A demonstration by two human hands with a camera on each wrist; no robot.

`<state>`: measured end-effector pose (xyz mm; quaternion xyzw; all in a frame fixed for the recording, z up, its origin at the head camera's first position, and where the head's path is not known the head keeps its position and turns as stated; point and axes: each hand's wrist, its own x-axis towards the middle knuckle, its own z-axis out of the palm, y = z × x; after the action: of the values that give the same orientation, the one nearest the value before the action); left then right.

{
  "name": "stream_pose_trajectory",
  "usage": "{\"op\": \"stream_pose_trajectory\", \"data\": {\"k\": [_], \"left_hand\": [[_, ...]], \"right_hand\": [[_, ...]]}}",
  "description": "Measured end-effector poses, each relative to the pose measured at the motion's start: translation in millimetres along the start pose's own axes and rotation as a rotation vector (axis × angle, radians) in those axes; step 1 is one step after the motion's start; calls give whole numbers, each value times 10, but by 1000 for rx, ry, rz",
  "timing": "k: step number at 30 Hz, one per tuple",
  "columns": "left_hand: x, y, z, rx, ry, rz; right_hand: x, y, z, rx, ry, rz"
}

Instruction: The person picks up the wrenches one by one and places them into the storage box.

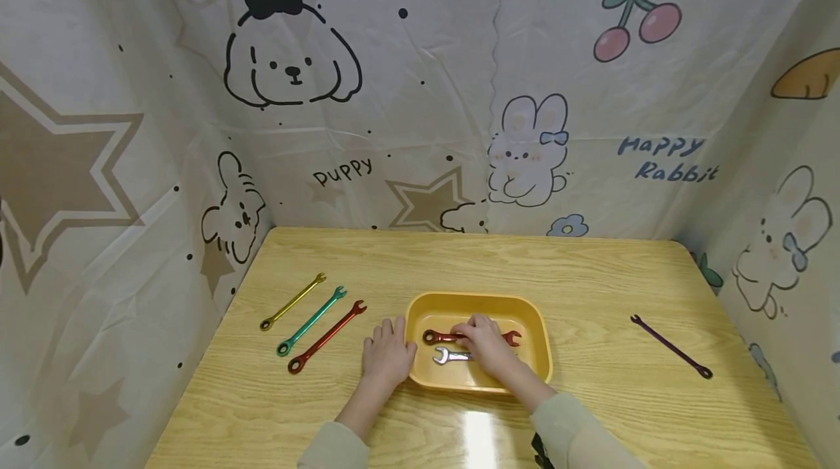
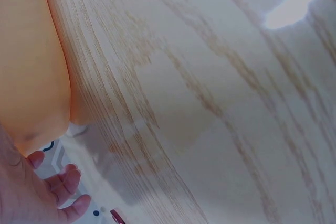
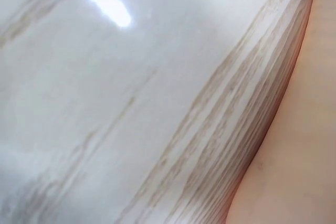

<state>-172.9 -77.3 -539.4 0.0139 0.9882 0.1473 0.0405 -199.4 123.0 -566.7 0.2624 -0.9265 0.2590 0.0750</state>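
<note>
A yellow-orange tray [image 1: 482, 379] stands on the table with a red combination wrench [image 1: 512, 338] and a silver wrench [image 1: 451, 356] lying in it. My right hand [image 1: 487, 345] reaches in over the right side of the tray. Its bent fingers hold the red wrench around its middle and cover part of the silver one. Beside the tray's left end is my left hand [image 1: 387, 354], fingers loosely extended and thumb at the wall. The left wrist view shows these fingers [image 2: 64, 186] next to the tray wall [image 2: 32, 66].
Left of the tray lie a yellow wrench [image 1: 292, 302], a green wrench [image 1: 311, 322] and another red wrench [image 1: 327, 338], roughly parallel. A purple wrench [image 1: 671, 346] lies far right. Printed cloth [image 1: 420, 90] hangs around the wooden table [image 1: 590, 279].
</note>
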Motion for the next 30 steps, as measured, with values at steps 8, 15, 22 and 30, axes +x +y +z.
{"op": "stream_pose_trajectory", "data": {"k": [8, 15, 22, 30], "left_hand": [[4, -1, 0, -4, 0, 0], [2, 2, -1, -6, -7, -11], [3, 9, -2, -5, 3, -5], [-5, 13, -18, 2, 0, -7]], "right_hand": [[-5, 7, 1, 38, -17, 5], [-6, 28, 15, 35, -13, -25], [-7, 47, 8, 46, -42, -21], [-14, 40, 18, 25, -32, -39]]}}
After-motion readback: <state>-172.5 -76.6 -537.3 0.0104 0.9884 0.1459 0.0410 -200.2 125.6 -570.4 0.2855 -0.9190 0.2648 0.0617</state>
